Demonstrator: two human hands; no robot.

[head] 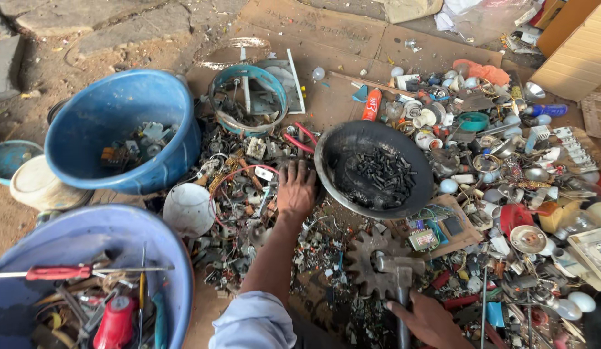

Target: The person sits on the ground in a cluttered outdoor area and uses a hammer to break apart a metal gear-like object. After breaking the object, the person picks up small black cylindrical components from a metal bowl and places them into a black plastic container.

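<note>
Sorting step, I judge: left hand [295, 190] lies spread, gripping nothing, on the heap of scrap electronic parts [245, 194] at nine o'clock of the round black metal pan [336, 145]; right hand [430, 320] clenches the grey steel hammer [399, 271] on the rusty toothed gear [365, 252]. Next calls for picking a piece.

The round metal pan [375, 169] sits at the middle of the floor, small cylindrical pieces [382, 176] in it. Left of the pan lies a scrap heap [242, 194] — beyond that, a bucket [119, 126]. Right of the pan, bulb parts [501, 161]; nearer than the pan, a gear [373, 258] — hammer [400, 278] on it.
</note>
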